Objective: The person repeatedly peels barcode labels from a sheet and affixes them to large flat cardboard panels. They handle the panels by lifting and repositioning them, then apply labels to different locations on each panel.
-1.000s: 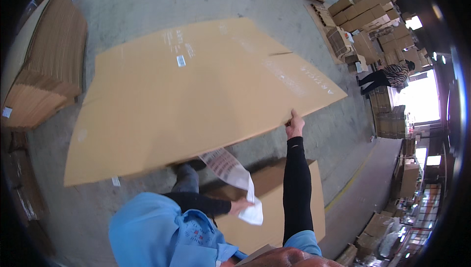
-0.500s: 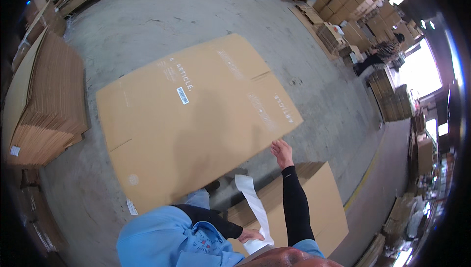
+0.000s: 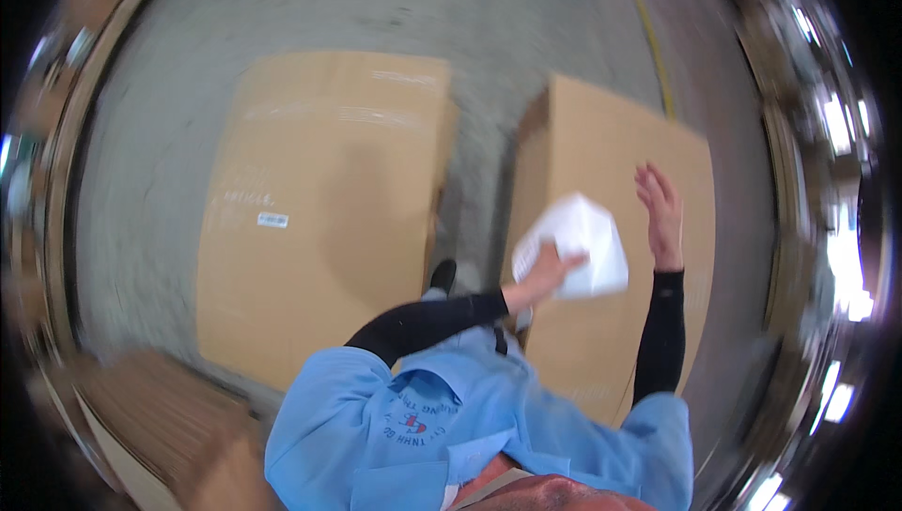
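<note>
White paper sheet (image 3: 601, 234), thin and smooth, creased into angled facets, pale print along its left edge too blurred to read; sits right of centre in frame, in front of the right cardboard stack (image 3: 611, 135); whether it touches the board below, cannot tell.

Left hand (image 3: 545, 276) overlaps the sheet's lower-left part, fingers and thumb spread but closed on the paper; most of the sheet fans out above and to the right of the grip; exact finger contact under the paper is hidden. Right hand (image 3: 663, 215) is right of the sheet, apart from it, fingers extended and loosely together, nothing in them; it shows over the right stack's top face.

Right stack: matte tan corrugated board, flat top, straight edges bent by the lens, darker side face at left; left cardboard stack (image 3: 319, 220): same tan board, broad flat top, pale printing, small white barcode label (image 3: 272, 220) left of centre in frame; grey floor (image 3: 376, 4) between the two, smooth, scuffed; dark shoe (image 3: 443, 274) in that gap; black stretchy sleeves (image 3: 432, 323) on both forearms, light-blue cloth shirt (image 3: 338, 417) at lower centre; layered brown board (image 3: 160, 408) blurs at lower left.
</note>
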A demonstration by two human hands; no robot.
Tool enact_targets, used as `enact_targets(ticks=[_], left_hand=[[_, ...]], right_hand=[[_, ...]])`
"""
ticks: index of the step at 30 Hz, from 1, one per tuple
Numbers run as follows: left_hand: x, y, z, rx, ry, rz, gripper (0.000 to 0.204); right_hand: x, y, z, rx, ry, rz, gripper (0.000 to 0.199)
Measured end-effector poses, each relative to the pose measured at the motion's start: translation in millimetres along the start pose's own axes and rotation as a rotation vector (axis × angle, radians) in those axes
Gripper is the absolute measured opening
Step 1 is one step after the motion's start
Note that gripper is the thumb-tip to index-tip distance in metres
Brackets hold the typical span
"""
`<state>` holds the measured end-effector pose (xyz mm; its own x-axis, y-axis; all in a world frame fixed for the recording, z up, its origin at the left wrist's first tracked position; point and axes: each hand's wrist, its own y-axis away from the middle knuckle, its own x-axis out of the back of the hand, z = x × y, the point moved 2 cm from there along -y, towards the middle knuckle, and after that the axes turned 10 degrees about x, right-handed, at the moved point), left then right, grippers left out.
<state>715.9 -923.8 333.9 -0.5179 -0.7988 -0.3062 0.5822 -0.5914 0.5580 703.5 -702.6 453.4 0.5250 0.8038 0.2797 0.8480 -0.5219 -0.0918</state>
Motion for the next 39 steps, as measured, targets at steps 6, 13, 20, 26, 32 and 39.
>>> enact_targets(ticks=[6, 13, 20, 26, 32, 39], left_hand=[[-37.4, 58.1, 49.5, -0.301, 0.215, -0.44, 0.04], [-91.0, 88.4, -0.7, -0.186, -0.282, -0.756, 0.043], [-133.9, 68.4, -56.8, 0.088, -0.436, -0.829, 0.052], [-180.3, 5.9, -60.7, 0.582, 0.034, -0.88, 0.042], [-224.3, -52.7, -82.8, 0.874, 0.176, -0.848, 0.035], [-272.8, -31.8, -47.1, 0.429, 0.145, -1.046, 0.032]], right_hand=[[62.2, 150.6, -30.0, -0.085, -0.286, -0.016, 0.061], [107.8, 255.5, -14.9, -0.298, -0.303, 0.156, 0.039], [153.9, 351.2, 17.8, -0.082, 0.258, 0.481, 0.03], [171.3, 392.5, 29.5, -0.301, -0.085, 0.548, 0.026], [193.4, 417.6, 23.2, -0.236, -0.086, 0.586, 0.022], [201.1, 446.4, 7.4, -0.294, -0.167, 0.393, 0.046]])
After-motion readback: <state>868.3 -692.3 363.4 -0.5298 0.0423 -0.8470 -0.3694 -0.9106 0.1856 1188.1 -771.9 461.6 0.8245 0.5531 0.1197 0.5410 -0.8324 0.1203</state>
